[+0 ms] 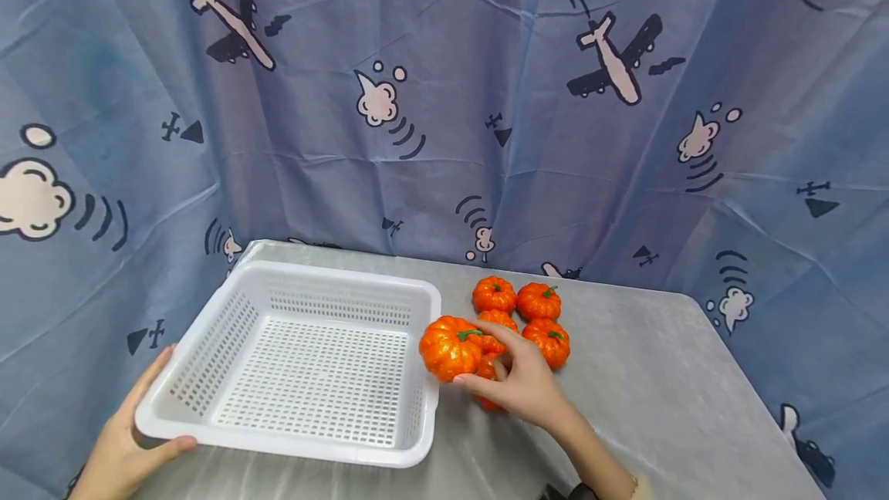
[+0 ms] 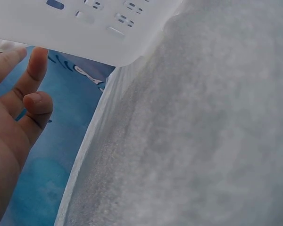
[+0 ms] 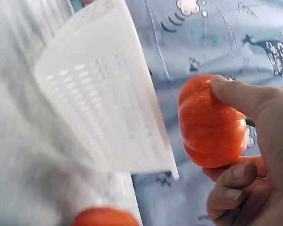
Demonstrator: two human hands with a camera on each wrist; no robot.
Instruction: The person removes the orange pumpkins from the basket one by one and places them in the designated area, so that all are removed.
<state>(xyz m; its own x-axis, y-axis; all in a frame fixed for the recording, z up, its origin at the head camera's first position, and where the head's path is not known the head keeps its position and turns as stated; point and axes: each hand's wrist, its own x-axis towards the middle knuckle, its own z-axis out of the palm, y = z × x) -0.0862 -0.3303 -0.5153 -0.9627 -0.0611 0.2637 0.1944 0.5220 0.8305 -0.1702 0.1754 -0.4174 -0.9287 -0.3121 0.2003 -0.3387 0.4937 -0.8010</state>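
In the head view my right hand pinches a small orange toy pumpkin with a green stem, raised beside the right rim of a white plastic basket. The right wrist view has the thumb on one side of the pumpkin and fingers on the other, apart from the basket wall. My left hand holds the basket at its front left corner, thumb along the front rim. From the left wrist, the fingers of the left hand reach the basket's outer wall. The basket's mesh bottom shows bare.
Several more pumpkins cluster on the grey covered table, right of the basket and partly behind my right hand. A blue curtain with airplane drawings hangs along the table's back and sides.
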